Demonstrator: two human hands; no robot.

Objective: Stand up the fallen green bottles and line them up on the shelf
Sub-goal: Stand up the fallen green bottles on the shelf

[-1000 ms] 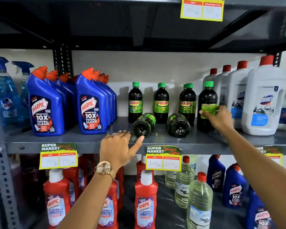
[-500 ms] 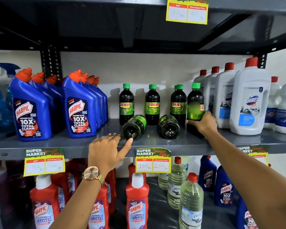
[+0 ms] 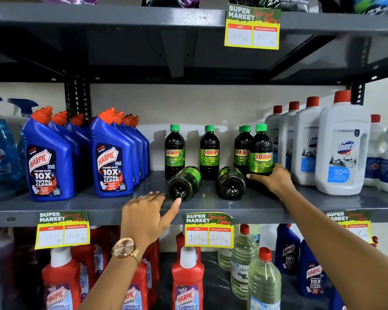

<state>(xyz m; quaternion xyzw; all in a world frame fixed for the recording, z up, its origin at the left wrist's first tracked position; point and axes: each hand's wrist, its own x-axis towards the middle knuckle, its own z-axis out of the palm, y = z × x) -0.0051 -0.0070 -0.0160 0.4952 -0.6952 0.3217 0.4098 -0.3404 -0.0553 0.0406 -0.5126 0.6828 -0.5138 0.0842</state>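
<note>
Two dark bottles with green labels lie on their sides on the grey shelf (image 3: 112, 206), bases toward me: the left fallen bottle (image 3: 184, 182) and the right fallen bottle (image 3: 231, 183). Behind them green-capped Sunny bottles stand upright: one at the left (image 3: 174, 151), one in the middle (image 3: 209, 152), one at the back right (image 3: 242, 148). My right hand (image 3: 272, 180) grips the base of the front right upright bottle (image 3: 261, 151). My left hand (image 3: 147, 217) hovers at the shelf edge, fingers apart, thumb just below the left fallen bottle.
Blue Harpic bottles (image 3: 112, 155) stand in rows to the left. White Domex bottles (image 3: 343, 144) stand close on the right. Price tags (image 3: 208, 230) hang on the shelf's front edge. Red and clear bottles fill the shelf below.
My right hand has turned the front right bottle so its Sunny label faces me, and slid down to its base. My left hand has stayed by the left fallen bottle.
</note>
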